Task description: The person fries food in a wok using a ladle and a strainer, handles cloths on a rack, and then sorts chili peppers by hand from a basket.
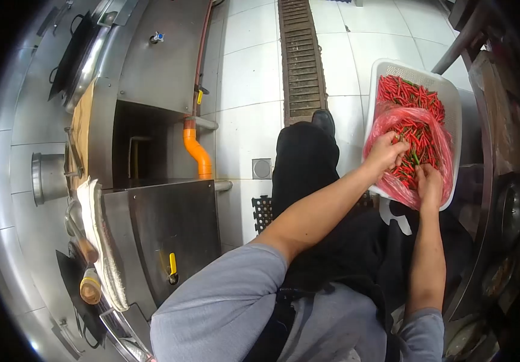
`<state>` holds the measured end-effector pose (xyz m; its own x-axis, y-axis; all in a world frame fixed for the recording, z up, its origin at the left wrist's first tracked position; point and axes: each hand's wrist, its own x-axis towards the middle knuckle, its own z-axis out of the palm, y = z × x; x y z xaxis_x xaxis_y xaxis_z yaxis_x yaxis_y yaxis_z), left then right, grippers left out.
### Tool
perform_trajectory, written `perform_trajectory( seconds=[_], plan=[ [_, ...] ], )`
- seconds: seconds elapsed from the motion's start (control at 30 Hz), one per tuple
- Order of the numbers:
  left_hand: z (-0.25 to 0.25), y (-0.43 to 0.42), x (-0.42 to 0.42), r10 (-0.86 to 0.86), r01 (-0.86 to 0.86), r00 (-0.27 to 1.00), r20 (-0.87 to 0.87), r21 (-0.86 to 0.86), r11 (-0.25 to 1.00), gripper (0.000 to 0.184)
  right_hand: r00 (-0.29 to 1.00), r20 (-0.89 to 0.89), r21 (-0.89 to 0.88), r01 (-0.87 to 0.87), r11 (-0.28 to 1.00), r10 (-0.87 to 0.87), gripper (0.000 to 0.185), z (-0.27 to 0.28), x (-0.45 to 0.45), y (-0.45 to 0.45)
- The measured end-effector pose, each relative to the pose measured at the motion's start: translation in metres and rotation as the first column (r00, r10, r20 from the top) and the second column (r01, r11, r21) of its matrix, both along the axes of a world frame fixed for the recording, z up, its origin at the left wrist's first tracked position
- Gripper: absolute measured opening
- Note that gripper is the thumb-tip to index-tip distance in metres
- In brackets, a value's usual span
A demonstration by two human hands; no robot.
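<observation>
A white plastic basket (460, 130) stands at the right, in front of my knees. Loose red chilies (413, 93) lie in its far part. Nearer to me, a pink plastic bag (377, 130) sits open in the basket, full of red chilies (416, 136) with some green stems. My left hand (385, 152) is over the bag's left side, its fingers curled at the chilies. At the near right side of the bag is my right hand (430, 181), fingers bent together by a green stem or chili. What either hand pinches is too small to make out.
Steel kitchen units (175, 232) with a yellow-handled valve and an orange pipe (196, 149) stand at the left. A folded towel (100, 241) hangs on their edge. A drain grate (302, 60) runs along the tiled floor ahead. Shelving with pans (513, 205) borders the right.
</observation>
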<state>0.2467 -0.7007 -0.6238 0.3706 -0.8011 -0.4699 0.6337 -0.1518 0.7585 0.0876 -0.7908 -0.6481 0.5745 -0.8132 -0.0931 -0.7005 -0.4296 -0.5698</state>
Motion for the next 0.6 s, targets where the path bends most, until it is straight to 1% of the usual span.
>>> perform_trajectory(
  seconds=[0.03,0.07,0.1,0.13,0.17,0.2,0.23,0.27,0.3,0.37,0.4,0.47,0.5,0.6],
  plan=[
    [-0.001,-0.001,-0.001,-0.006,0.006,1.000,-0.002,0.004,1.000,0.012,0.994,0.076,0.183,0.063,0.981,-0.078,0.023,0.004,-0.004,-0.002],
    [0.000,-0.001,-0.002,-0.050,0.049,0.998,0.027,0.010,0.999,0.012,0.994,0.072,0.184,0.072,0.980,-0.086,0.023,0.010,-0.006,-0.003],
    [0.000,-0.001,-0.002,-0.093,0.092,0.994,0.057,0.018,0.996,0.012,0.966,0.188,0.353,0.100,0.930,-0.175,0.023,0.017,-0.006,-0.001],
    [0.001,-0.002,-0.004,-0.101,0.100,0.993,0.053,0.021,0.995,0.012,0.918,0.283,0.512,0.101,0.853,-0.279,0.023,0.021,-0.006,0.002],
    [0.004,-0.003,-0.007,-0.176,0.176,0.984,0.020,0.011,0.984,0.012,0.892,0.380,0.541,0.001,0.841,-0.246,0.020,0.024,-0.007,0.004],
    [0.006,-0.004,-0.009,-0.249,0.249,0.968,-0.011,-0.002,0.968,0.013,0.892,0.377,0.542,0.008,0.840,-0.252,0.020,0.029,-0.007,0.008],
    [0.001,-0.005,-0.011,-0.302,0.302,0.953,-0.008,-0.049,0.952,0.012,0.879,0.406,0.584,-0.041,0.811,-0.248,0.019,0.036,-0.006,0.012],
    [0.003,-0.006,-0.012,-0.306,0.305,0.952,-0.010,-0.049,0.951,0.012,0.866,0.436,0.621,-0.091,0.778,-0.246,0.019,0.041,-0.006,0.014],
    [0.005,-0.007,-0.013,-0.318,0.316,0.948,-0.019,-0.074,0.946,0.012,0.854,0.462,0.624,-0.122,0.772,-0.240,0.019,0.039,-0.007,0.014],
    [0.010,-0.005,-0.011,-0.347,0.340,0.937,-0.032,-0.127,0.932,0.012,0.852,0.453,0.644,-0.108,0.757,-0.263,0.018,0.040,-0.008,0.013],
    [0.010,-0.006,-0.012,-0.350,0.343,0.936,-0.035,-0.126,0.931,0.012,0.849,0.445,0.664,-0.099,0.742,-0.285,0.017,0.041,-0.009,0.013],
    [0.009,-0.007,-0.013,-0.305,0.302,0.952,-0.001,-0.138,0.943,0.013,0.850,0.428,0.672,-0.071,0.737,-0.309,0.016,0.045,-0.006,0.016],
    [0.009,-0.007,-0.013,-0.296,0.293,0.955,-0.012,-0.104,0.951,0.013,0.850,0.412,0.679,-0.045,0.733,-0.328,0.016,0.047,-0.005,0.016],
    [0.006,-0.007,-0.012,-0.268,0.263,0.963,-0.029,-0.114,0.958,0.013,0.866,0.381,0.670,-0.017,0.742,-0.324,0.016,0.044,-0.006,0.017]
  ],
)
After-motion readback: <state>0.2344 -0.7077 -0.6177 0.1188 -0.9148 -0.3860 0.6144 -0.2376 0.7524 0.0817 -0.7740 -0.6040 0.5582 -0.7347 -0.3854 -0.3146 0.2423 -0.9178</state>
